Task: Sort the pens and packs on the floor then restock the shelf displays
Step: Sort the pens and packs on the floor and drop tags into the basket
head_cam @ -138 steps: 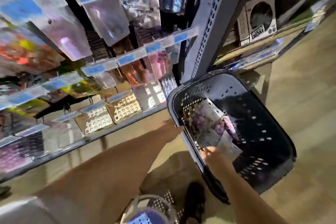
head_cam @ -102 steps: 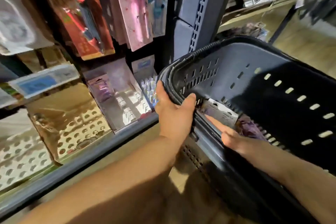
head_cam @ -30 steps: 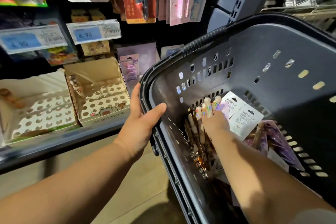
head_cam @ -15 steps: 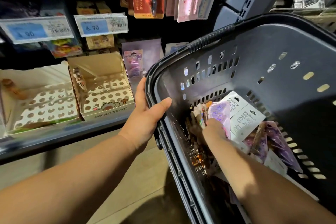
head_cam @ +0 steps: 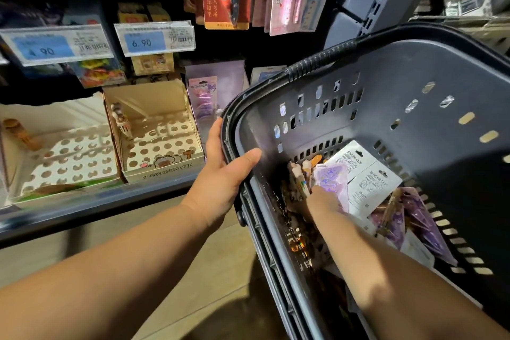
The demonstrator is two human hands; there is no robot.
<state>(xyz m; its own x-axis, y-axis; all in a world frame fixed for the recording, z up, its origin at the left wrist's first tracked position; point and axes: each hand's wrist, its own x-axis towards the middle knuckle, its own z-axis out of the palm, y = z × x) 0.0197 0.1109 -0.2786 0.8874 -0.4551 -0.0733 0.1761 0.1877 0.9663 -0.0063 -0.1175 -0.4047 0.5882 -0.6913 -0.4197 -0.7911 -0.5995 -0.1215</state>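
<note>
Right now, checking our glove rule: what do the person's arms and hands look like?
Both are bare: no gloves on the left hand or right hand, no watch or bracelet at either wrist, and no sleeve on either forearm in view. No ring shows on the parts visible.

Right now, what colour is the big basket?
The basket is dark bluish grey, with slotted walls, seen best in the head view.

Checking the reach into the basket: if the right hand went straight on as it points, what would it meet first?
Probably the bunch of pens just ahead of the right hand, with the purple pack beside them; the wall of the basket lies behind. Depth unclear.
</note>
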